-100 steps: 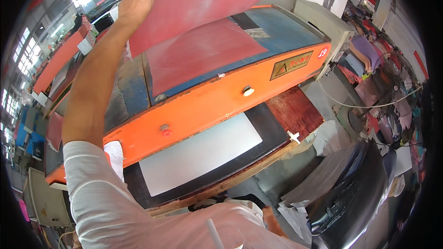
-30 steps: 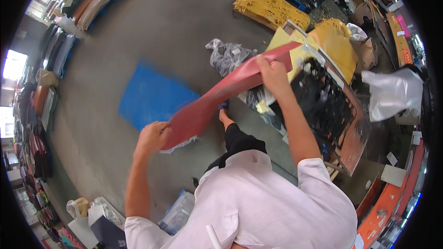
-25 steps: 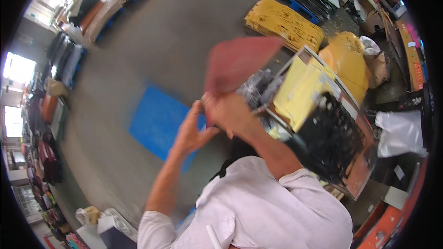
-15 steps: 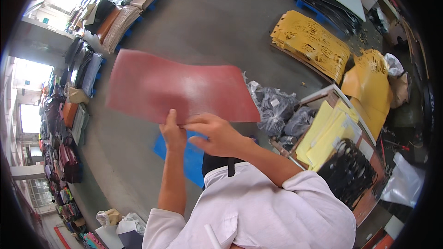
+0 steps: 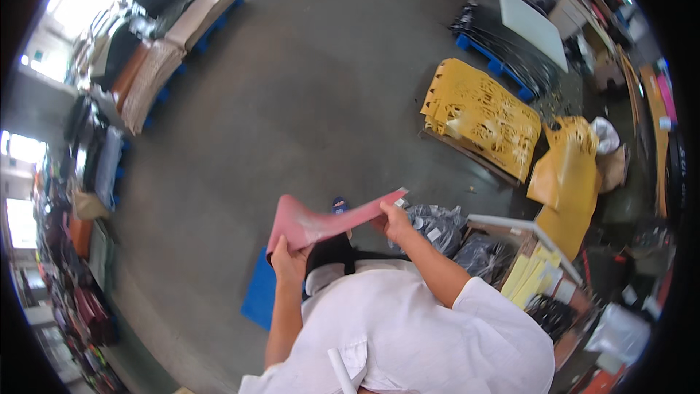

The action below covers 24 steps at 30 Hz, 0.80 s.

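A flexible reddish-pink sheet [image 5: 321,225] hangs curved between my two hands in front of my waist. Its left end is gripped by my left hand [image 5: 289,261], while my right hand [image 5: 394,220] pinches the other end near its far right corner. The sheet is bent upward at the left and looks narrow from above. Some fingers of both hands are hidden beneath it. Below my left hand, part of a flat blue panel [image 5: 260,292] shows on the floor.
Dark bagged bundles [image 5: 432,230] lie right of my right hand, beside a box with yellow sheets [image 5: 532,277]. Farther right are a stack of yellow cut-out sheets [image 5: 485,117] and black sheets on a blue pallet [image 5: 503,73]. Stacked materials [image 5: 149,76] line the left side; grey floor [image 5: 292,102] lies ahead.
The red sheet has come down closer to my body and is now bent, seen almost edge-on. My right hand has moved away from my left to the sheet's right end. The view has shifted.
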Motion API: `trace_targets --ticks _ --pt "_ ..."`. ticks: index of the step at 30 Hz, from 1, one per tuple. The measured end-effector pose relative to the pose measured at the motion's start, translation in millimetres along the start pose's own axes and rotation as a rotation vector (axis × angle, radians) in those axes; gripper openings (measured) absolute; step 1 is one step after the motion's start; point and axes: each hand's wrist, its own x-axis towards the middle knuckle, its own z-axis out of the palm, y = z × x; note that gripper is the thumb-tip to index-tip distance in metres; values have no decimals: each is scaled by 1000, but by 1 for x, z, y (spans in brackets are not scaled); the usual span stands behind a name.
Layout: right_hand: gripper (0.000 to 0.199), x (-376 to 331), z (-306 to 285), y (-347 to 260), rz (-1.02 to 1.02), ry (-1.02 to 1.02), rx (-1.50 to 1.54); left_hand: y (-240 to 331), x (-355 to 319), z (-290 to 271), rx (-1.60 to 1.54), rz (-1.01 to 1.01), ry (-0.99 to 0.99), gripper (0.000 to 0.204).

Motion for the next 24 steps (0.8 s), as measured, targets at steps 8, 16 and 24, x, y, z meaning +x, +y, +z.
trace_targets --ticks 8,16,24 --pt "22 -29 80 -206 -386 -200 68 118 129 111 -66 -169 -218 39" --pt "16 122 68 -310 -242 207 413 118 435 302 415 -82 -155 46" --pt "12 237 109 -492 -263 592 242 124 579 523 909 -186 -235 39"
